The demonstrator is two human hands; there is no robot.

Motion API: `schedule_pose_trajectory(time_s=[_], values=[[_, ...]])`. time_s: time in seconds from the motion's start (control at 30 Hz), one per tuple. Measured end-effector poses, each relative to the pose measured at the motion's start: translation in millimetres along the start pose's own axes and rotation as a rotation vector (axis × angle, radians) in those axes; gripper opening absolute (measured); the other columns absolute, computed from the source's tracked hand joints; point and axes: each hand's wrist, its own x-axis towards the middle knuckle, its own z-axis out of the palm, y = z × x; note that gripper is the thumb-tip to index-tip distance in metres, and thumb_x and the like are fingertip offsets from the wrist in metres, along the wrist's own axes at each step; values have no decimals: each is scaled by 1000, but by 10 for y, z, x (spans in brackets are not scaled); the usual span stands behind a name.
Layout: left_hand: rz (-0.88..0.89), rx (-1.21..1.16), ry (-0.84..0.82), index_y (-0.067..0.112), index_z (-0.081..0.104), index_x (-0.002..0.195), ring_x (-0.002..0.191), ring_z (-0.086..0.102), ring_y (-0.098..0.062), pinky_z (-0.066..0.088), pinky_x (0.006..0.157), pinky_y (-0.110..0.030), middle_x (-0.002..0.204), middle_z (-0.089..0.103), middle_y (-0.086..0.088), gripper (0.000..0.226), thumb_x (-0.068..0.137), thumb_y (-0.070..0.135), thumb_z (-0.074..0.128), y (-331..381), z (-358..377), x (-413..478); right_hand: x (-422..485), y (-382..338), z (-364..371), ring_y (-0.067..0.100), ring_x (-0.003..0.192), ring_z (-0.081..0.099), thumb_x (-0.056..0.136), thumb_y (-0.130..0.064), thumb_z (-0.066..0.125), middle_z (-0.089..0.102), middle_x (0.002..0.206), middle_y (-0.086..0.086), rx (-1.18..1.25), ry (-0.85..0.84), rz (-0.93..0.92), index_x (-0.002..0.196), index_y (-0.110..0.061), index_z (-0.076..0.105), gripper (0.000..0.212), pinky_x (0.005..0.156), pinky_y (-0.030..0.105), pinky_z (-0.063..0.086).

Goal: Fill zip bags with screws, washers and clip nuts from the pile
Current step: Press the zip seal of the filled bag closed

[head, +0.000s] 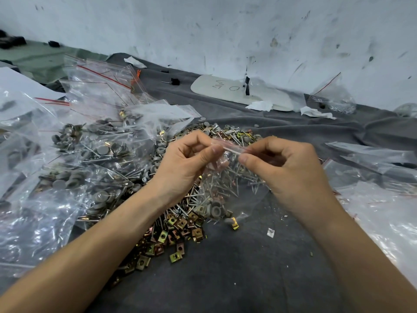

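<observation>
Item: 1 zip bag (228, 175), part-filled | left hand (185, 163), right hand (291, 170): both pinching its top strip | risk: screws (228, 179) piercing film; uneven seal spilling onto pile (180, 222)

A wrinkled dark grey cloth (237, 279) covers the work surface up to the scuffed wall. Across its middle spreads the loose pile (162, 154): brass-coloured clip nuts (176, 231) nearest, screws (133, 172) and grey washers (225, 129) farther back. One clip nut (234, 223) lies just apart from the rest. Filled zip bags (90, 154) are heaped on the left, empty zip bags (372, 199) on the right. By the wall lie a pale handwritten board (225, 89), crumpled paper scraps (259, 106), a small black part (174, 82) and a clear bag (334, 100).
</observation>
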Motion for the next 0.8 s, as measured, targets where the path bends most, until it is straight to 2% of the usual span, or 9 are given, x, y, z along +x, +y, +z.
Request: schedule_pose_trajectory(time_s=[0.07,0.2,0.3,0.43,0.57,0.63,0.7,0.8], values=[[9,3,-18,25,71,71,60,63,-1,50,55,-13,83,74,3,2,72,26,71,5,3,-4,-5,7,12,-5,54,56,76,-16,77,65,61,-18,7,4,-1,71,-23,70,10,53,6,39],[23,-9,-42,23,70,70,81,68,-10,55,67,-21,98,72,-1,10,72,31,76,7,-6,2,-25,0,24,-4,58,59,77,-14,75,67,65,-17,14,-3,-17,72,-24,70,13,56,6,42],[28,15,-45,26,70,70,80,67,-13,57,70,-24,100,71,1,17,68,39,81,14,-4,0,-32,-11,36,-4,59,60,77,-11,75,67,66,-16,19,6,-27,72,-24,70,14,56,7,43],[23,15,-48,25,70,72,79,67,-12,57,70,-24,102,70,4,15,70,37,79,3,13,-11,-47,-20,58,-4,57,58,76,-12,74,66,63,-17,-17,23,-47,69,-24,68,15,53,6,40],[28,55,-21,26,71,73,83,66,-8,55,70,-21,102,69,9,16,71,40,78,5,23,-12,-50,-39,69,-1,66,63,76,-13,76,67,69,-10,-58,20,-82,74,-21,69,10,61,7,45],[44,126,-31,28,71,73,85,65,-7,53,70,-19,102,69,10,8,80,29,76,-11,16,-8,-52,-46,75,2,71,64,75,-15,76,68,76,-11,-106,6,-104,78,-20,70,8,65,10,49],[60,178,-52,29,71,73,88,64,-5,50,71,-17,101,68,10,19,84,14,67,-39,16,-11,-59,-50,92,3,73,62,76,-12,76,66,78,-10,-156,13,-147,79,-18,70,9,66,11,49],[70,178,-72,29,71,71,92,64,-4,49,76,-17,99,69,11,24,83,9,65,-56,15,-16,-65,-57,106,5,74,60,76,-8,76,64,76,-9,-210,15,-193,78,-14,70,8,65,10,47]])
